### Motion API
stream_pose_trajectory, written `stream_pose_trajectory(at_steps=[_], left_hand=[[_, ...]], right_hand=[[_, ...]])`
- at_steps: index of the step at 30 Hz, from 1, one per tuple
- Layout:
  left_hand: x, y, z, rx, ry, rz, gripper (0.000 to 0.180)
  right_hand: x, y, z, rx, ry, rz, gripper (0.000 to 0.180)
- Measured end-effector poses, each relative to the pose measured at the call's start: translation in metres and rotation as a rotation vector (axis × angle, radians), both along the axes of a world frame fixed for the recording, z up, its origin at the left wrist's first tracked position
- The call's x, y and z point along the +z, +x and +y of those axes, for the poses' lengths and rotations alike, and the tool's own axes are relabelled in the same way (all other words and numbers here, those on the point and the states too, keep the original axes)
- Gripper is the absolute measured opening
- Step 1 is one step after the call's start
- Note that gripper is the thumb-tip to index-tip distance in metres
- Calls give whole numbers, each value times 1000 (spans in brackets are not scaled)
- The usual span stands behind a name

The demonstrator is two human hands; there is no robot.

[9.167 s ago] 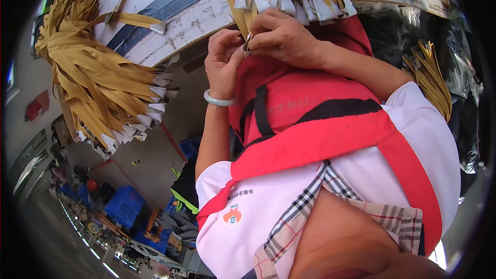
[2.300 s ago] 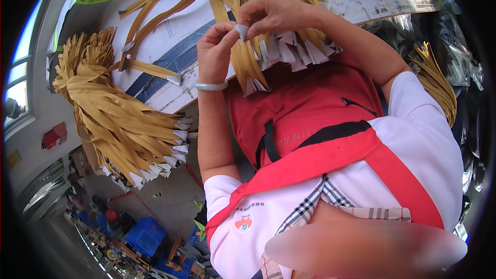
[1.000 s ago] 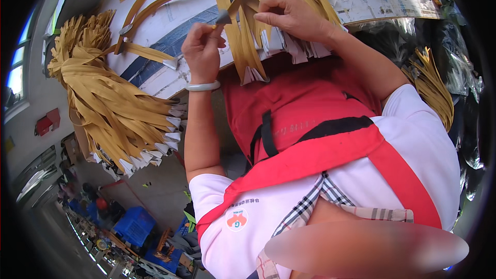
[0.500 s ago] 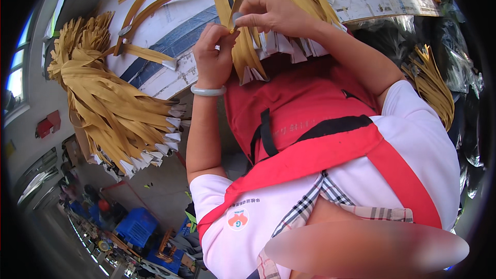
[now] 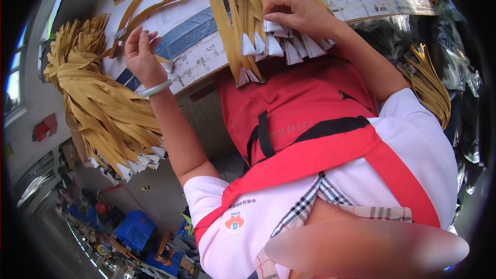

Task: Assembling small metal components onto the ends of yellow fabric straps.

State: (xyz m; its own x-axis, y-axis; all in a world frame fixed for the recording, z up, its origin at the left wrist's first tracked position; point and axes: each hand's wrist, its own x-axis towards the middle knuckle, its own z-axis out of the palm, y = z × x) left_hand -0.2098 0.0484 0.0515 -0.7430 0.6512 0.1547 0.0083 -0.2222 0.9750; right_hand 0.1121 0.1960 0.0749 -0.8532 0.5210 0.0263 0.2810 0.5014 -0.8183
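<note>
My left hand [image 5: 144,57] is raised over the table's left part, fingers bent but apart, with nothing visible between them. Beside its fingertips lies a small grey piece [image 5: 120,34] on a mustard-yellow strip that looks like zipper tape. My right hand [image 5: 301,16] is closed, thumb against fingers, at the white end [image 5: 273,26] of one such zipper strip. Under and around it, a bundle of yellow zipper strips [image 5: 248,5] drapes over the table's near edge, their white-tipped ends hanging toward my red apron [image 5: 305,93].
A large tied bundle of yellow strips [image 5: 103,93] hangs at the table's left end. The white table [image 5: 199,62] bears blue tape bands. Another yellow bundle [image 5: 429,85] hangs at right among dark plastic wrapping [image 5: 449,46]. A blue crate [image 5: 135,230] stands on the floor at lower left.
My hands were together at a strip end with a small grey piece. The left has moved away leftward and its fingers have parted; the right has shifted slightly right, to the white ends.
</note>
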Motion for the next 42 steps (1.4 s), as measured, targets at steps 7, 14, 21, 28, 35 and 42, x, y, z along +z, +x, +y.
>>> stream_pose_trajectory(at_steps=[7, 14, 21, 28, 35, 42], left_hand=[[-26, 120, -11, -218, -239, 314, 11], [-41, 126, -15, -411, -266, -138, 26], [-31, 115, -13, -720, 101, -927, 33], [-10, 126, -11, -855, 65, -652, 30], [3, 110, 13, -797, 55, -78, 21], [-1, 108, 23, -744, 71, -193, 28]], right_hand=[[13, -7, -14, -22, 108, 108, 14], [11, -18, -32, 69, 263, 210, 12], [4, -31, -46, -3, 548, 367, 13], [11, -25, -29, 61, 352, 305, 12], [35, -29, 7, 174, -463, 216, 10], [22, -34, 6, 109, -469, 169, 13]])
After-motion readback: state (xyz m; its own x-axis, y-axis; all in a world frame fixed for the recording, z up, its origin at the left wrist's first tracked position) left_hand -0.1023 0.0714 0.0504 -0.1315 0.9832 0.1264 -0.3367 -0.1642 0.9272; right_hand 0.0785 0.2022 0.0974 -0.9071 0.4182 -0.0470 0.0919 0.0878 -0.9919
